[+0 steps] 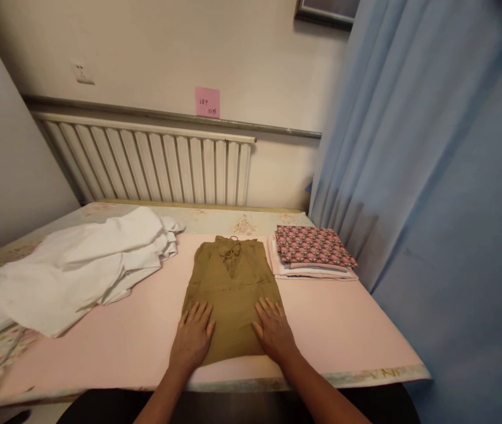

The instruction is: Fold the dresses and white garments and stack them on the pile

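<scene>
An olive-brown garment (233, 294), folded into a rough rectangle, lies in front of me on a pink cloth (330, 330). Its neckline, with a thin tie cord (232, 250), points toward the wall. My left hand (194, 333) rests palm down on the garment's lower left edge, fingers stretched out. On the lower right edge my right hand (274, 330) lies flat in the same way, fingers slightly apart. Neither hand grips anything. The garment's bottom edge shows between my wrists, near the front of the table.
Folded cloths with a red patterned one (313, 246) on top sit at the right. Crumpled white clothing (87, 265) spreads over the left side. Behind the table (215, 217) stands a radiator (158, 165). A blue curtain (392, 147) hangs along the right edge.
</scene>
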Available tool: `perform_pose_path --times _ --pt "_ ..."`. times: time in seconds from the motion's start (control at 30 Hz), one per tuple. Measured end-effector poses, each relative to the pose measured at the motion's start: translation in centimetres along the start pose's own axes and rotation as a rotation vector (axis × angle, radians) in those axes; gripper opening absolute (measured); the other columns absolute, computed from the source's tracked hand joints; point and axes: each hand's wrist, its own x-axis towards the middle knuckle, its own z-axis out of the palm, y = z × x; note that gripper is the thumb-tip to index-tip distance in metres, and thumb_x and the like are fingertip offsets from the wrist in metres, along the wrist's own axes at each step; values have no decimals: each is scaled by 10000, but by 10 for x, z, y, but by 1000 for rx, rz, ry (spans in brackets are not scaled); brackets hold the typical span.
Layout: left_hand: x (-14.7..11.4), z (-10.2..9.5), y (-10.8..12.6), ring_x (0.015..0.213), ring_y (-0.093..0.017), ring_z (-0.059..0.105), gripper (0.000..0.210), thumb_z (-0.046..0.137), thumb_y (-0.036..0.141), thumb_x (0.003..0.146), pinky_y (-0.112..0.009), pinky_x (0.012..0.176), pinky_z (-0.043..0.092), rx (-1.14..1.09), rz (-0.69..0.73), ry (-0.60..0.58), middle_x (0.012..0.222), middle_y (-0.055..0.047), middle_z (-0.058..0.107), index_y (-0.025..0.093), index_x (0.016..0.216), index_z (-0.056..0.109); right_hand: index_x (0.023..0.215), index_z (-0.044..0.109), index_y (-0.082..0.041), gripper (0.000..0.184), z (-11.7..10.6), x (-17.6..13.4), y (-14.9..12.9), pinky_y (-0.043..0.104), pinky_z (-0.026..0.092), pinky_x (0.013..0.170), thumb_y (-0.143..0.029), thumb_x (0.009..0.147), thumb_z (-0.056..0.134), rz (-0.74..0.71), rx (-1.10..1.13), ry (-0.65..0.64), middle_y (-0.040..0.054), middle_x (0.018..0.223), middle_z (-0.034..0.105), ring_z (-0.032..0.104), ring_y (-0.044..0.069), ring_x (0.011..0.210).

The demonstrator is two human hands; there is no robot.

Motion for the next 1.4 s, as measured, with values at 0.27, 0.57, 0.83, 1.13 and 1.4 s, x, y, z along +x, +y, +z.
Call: perform_pose_path --times 0.27,0.57,0.83,1.13,1.4 --pt "0 -1 0 1372 -286 401 490 364 424 963 -496 1100 337 -7 0 2 1439 -70 519 201 1368 526 1380 499 -187 463 -1 1 -2 473 273 1136 -378 958 482 4 4 12 93 1449 485 393 272 1366" --pt "0 -3 1 1371 -281 404 490 363 420 963 -481 1103 329 8 -6 -8 1438 -70 520 199 1368 526 1371 512 -196 461 0 1 -1 461 284 1134 -384 950 496 5 -5 16 83 1444 492 401 266 1361" --pt "0 -5 3 1375 -284 395 499 352 420 966 -492 1102 328 2 -11 -27 1440 -69 517 194 1380 515 1371 514 -188 466 -1 1 -1 464 285 1133 -388 951 490 4 -1 23 83 1441 496 406 271 1357" --pt "1 -5 3 1375 -286 394 502 338 415 971 -485 1104 327 24 -7 -36 1447 -68 510 184 1381 514 1378 506 -188 465 -1 1 -1 475 288 1135 -379 955 481 4 8 25 84 1442 495 398 272 1363" --pt "7 -8 5 1373 -286 395 483 372 394 957 -485 1107 315 20 -38 -52 1431 -82 527 189 1365 529 1376 505 -187 463 0 2 -1 471 283 1139 -387 960 475 -6 -3 22 83 1441 496 395 270 1366"
